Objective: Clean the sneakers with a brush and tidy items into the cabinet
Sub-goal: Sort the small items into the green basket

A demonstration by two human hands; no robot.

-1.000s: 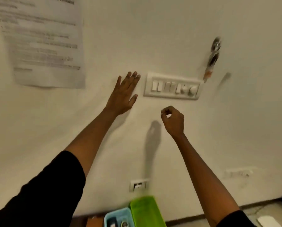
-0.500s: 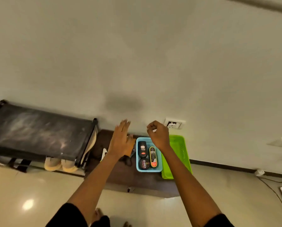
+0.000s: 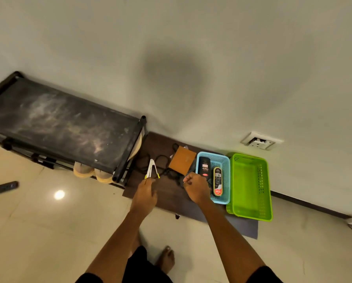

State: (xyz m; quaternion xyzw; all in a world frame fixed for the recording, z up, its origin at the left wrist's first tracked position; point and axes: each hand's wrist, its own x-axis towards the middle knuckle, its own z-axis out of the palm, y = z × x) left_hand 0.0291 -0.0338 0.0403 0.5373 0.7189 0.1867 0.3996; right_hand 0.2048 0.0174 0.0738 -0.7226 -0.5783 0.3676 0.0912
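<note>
**A:** Where do we locate the footwear?

**B:** We find a pair of pale shoes (image 3: 83, 170) on the bottom level of the black shoe rack (image 3: 58, 123), toes facing out toward us. Only the toe ends show. The rack stands against the wall, and its top surface is dusty.

**A:** What is the state of our hands?

**B:** Our left hand (image 3: 145, 194) is stretched forward with its fingers relaxed and holds nothing. Its fingertips sit just short of a white hinged tool with yellow tips (image 3: 151, 169). We cannot tell whether they touch. Our right hand (image 3: 195, 188) is curled into a loose fist in front of the blue basket (image 3: 211, 155). Nothing shows in its grip.

**A:** What surrounds the hands?

**B:** The tool lies on a dark brown mat (image 3: 164, 144) just right of the rack, among black cords (image 3: 160, 160). A brown square pad (image 3: 182, 160) lies beside the blue basket. The basket holds a black bottle (image 3: 204, 166) and an oval black container (image 3: 217, 181), both lying flat. A green basket (image 3: 250, 180) touches its right side.

**A:** And further out?

**B:** A wall socket (image 3: 258, 140) sits above the baskets. A dark flat object (image 3: 2, 187) lies on the tiled floor at far left, and our bare foot (image 3: 167, 258) is below.
</note>
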